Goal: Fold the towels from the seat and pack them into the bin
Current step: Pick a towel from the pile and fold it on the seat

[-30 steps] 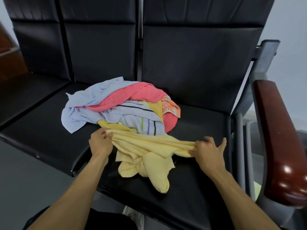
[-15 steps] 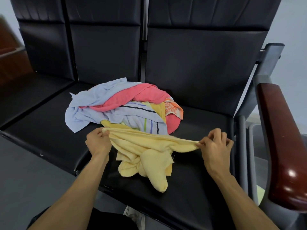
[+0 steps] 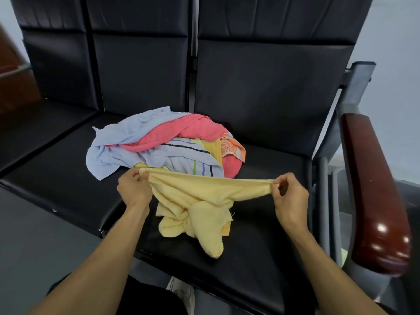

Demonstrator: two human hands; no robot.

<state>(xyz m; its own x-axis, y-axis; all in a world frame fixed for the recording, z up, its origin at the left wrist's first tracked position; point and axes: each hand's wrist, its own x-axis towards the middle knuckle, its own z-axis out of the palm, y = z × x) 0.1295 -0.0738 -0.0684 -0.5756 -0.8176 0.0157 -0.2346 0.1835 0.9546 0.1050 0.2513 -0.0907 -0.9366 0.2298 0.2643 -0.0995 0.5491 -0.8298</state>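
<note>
**Yellow towel's top edge lifted and drawn taut**

Since a second ago the top edge of the yellow towel [image 3: 200,201] has come up off the seat [image 3: 261,258] and been pulled straighter: the right hand [image 3: 288,198] has shifted outward and risen, changing from a flat-fingered hold to a fingertip pinch, while the left hand [image 3: 134,189] has barely moved.

The towel now hangs between the two hands, its upper hem stretched nearly level and the rest drooping in a twisted bunch that reaches the seat cushion near its front edge. The left hand grips one end of the hem with its fingers curled over the cloth; the right pinches the other end between thumb and fingertips, its remaining fingers loosely bent. Holding the hem by its two ends in this way looks meant to find the corners and let the tangled body fall open before any fold is made.

Just behind the stretched hem lies the pile of unfolded towels [image 3: 163,148], blue, pink, striped and orange, heaped on the same black seat. To the right stands a dark red armrest [image 3: 372,189]. Beyond it a pale container edge shows, possibly the bin, though too little is visible to tell.
</note>
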